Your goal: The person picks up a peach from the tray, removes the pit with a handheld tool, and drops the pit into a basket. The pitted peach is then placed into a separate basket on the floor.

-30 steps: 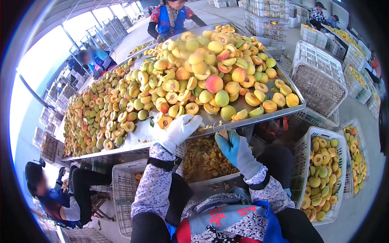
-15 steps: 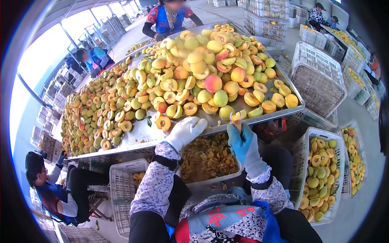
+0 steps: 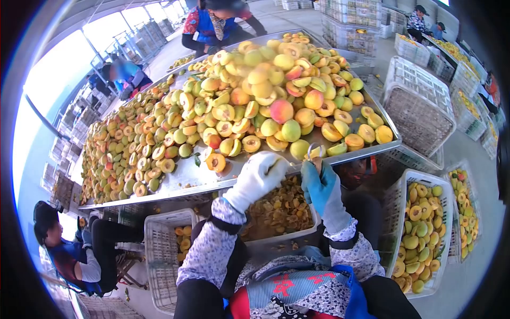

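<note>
My left hand (image 3: 258, 178), in a white glove, is closed at the tray's front edge; what it may hold is hidden by the fingers. To its right, my right hand (image 3: 320, 186), in a blue and grey glove, grips a small tool (image 3: 316, 154) with a curved metal end pointing up. Halved yellow and reddish fruit (image 3: 234, 111) lies heaped on the metal tray (image 3: 180, 187) just beyond both hands. Below them, a white crate (image 3: 284, 234) holds fruit scraps (image 3: 280, 209).
At right stands a crate (image 3: 445, 255) of fruit halves, and another crate (image 3: 159, 255) is at lower left. A person (image 3: 215, 26) leans over the tray's far side. Another person (image 3: 71, 250) sits at left. Stacked crates (image 3: 419, 101) stand beyond the tray's right end.
My left hand has moved right, closer to my right hand, and its fingers have curled in. My right hand has barely moved. The person across the tray leans further forward.
</note>
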Tool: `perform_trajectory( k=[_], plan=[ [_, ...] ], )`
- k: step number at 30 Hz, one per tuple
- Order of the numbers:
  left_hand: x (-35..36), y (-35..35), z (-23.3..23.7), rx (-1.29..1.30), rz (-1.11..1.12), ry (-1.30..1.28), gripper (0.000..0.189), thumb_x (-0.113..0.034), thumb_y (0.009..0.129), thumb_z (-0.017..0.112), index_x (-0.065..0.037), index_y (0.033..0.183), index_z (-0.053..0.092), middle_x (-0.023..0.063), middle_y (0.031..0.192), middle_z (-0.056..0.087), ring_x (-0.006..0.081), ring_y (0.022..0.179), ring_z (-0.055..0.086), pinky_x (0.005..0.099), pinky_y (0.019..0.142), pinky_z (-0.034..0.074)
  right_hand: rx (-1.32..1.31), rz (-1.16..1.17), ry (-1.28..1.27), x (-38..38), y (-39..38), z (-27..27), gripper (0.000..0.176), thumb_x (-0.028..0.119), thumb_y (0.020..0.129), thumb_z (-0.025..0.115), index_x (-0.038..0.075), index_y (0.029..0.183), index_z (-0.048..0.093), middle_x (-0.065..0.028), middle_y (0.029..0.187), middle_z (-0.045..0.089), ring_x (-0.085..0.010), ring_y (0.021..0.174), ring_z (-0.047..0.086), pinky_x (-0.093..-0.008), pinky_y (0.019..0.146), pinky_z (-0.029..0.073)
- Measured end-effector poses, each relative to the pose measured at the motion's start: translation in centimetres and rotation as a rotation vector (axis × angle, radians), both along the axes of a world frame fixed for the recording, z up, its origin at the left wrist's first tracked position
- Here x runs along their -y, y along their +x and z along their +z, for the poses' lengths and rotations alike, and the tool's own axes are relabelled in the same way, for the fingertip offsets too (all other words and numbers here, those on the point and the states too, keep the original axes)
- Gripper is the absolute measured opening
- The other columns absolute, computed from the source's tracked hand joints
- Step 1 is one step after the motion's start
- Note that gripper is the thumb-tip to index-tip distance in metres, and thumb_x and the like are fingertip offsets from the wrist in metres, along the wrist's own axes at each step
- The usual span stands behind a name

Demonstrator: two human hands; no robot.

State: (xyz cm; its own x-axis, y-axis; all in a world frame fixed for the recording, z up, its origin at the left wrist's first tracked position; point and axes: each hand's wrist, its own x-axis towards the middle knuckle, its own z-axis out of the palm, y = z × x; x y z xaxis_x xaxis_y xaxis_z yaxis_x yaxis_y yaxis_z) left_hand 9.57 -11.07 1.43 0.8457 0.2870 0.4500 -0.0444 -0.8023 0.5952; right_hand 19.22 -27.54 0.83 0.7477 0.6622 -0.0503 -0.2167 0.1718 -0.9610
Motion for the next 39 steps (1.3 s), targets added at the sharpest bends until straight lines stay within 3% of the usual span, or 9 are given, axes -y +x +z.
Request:
perform_trajectory(
  k=[7,8,10,13,19,24,28,34,39],
  plan=[
    [0.9,-6.4,2.1,0.109,0.236,-0.198,0.025,-0.004,0.088,0.065,-0.002,0.113,0.064,0.0128,0.095,0.071,0.0252,0.087,0.069,0.0348,0.075,0.056,0.275,-0.004,0.006,-1.1,-0.9,-1.8,0.017,0.015,0.095,0.068,0.002,0.087,0.061,-0.0011,0.065,0.057,-0.0054,0.06,0.051,-0.027,0.054,0.044],
    [-1.6,-7.5,1.1,0.067,0.409,0.008,0.039,-0.002,0.089,0.066,-0.003,0.128,0.059,0.0119,0.118,0.066,0.0168,0.089,0.068,0.0288,0.074,0.056,0.305,0.003,0.005,-1.1,-1.1,-1.9,0.016,0.014,0.094,0.068,0.001,0.088,0.062,-0.0037,0.065,0.059,-0.0067,0.06,0.053,-0.0284,0.055,0.045],
    [-6.1,-8.8,-1.3,0.094,0.73,0.01,0.054,-0.022,0.088,0.068,-0.002,0.135,0.051,0.0218,0.116,0.065,0.0344,0.099,0.067,0.041,0.087,0.053,0.339,-0.005,-0.021,-1.5,-1.5,-2.6,0.015,0.014,0.094,0.067,0.001,0.088,0.062,-0.0059,0.065,0.059,-0.0096,0.059,0.054,-0.0297,0.056,0.046],
    [-9.6,-8.1,-1.8,-0.269,0.936,-0.222,0.071,-0.043,0.08,0.069,-0.004,0.137,0.051,0.0252,0.12,0.063,0.0391,0.113,0.062,0.0448,0.096,0.049,0.464,0.003,-0.007,-2.7,-1.8,-3.9,0.015,0.014,0.094,0.067,0.002,0.087,0.062,-0.0098,0.066,0.061,-0.0167,0.058,0.059,-0.0326,0.055,0.047],
    [-10.8,-6.4,-3.9,-0.368,0.808,0.0,0.069,-0.038,0.075,0.076,-0.003,0.131,0.058,0.0163,0.11,0.068,0.0272,0.104,0.066,0.0381,0.083,0.055,0.719,-0.048,-0.022,-3.8,-3.2,-3.0,0.014,0.014,0.093,0.068,0.004,0.089,0.06,-0.0164,0.075,0.067,-0.0334,0.067,0.069,-0.0411,0.055,0.05],
    [-6.5,-7.9,-0.3,0.227,0.649,-0.738,0.038,-0.026,0.089,0.069,-0.006,0.121,0.064,0.0064,0.105,0.064,0.0132,0.088,0.062,0.0276,0.067,0.052,0.856,0.037,0.063,-4.6,-4.7,-2.7,0.015,0.017,0.093,0.068,0.004,0.092,0.06,-0.0199,0.079,0.067,-0.0413,0.071,0.066,-0.045,0.059,0.052],
    [-1.6,-8.5,-1.1,0.571,0.501,-1.018,0.027,-0.024,0.098,0.062,-0.003,0.114,0.061,0.0067,0.103,0.064,0.0147,0.088,0.062,0.0294,0.078,0.052,0.722,0.205,0.074,-4.9,-7.2,-3.0,0.019,0.023,0.094,0.067,0.005,0.095,0.061,-0.0222,0.079,0.067,-0.0437,0.073,0.065,-0.0489,0.062,0.052],
    [2.2,-9.4,-3.4,0.678,0.127,-1.431,0.058,-0.049,0.103,0.047,0.001,0.131,0.054,0.0172,0.115,0.064,0.0287,0.096,0.064,0.0406,0.086,0.055,0.831,0.299,-0.163,-4.1,-8.6,-4.6,0.031,0.033,0.093,0.066,0.004,0.104,0.066,-0.0258,0.082,0.067,-0.0456,0.076,0.065,-0.0513,0.064,0.052],
    [3.2,-9.4,-2.8,0.742,0.255,-1.403,0.053,-0.044,0.103,0.046,0.003,0.127,0.056,0.0192,0.117,0.063,0.0307,0.097,0.064,0.043,0.087,0.055,0.863,0.319,-0.175,-3.9,-9.5,-3.8,0.033,0.035,0.094,0.065,0.004,0.101,0.066,-0.0259,0.081,0.067,-0.0459,0.076,0.065,-0.0517,0.064,0.052]
  ],
)
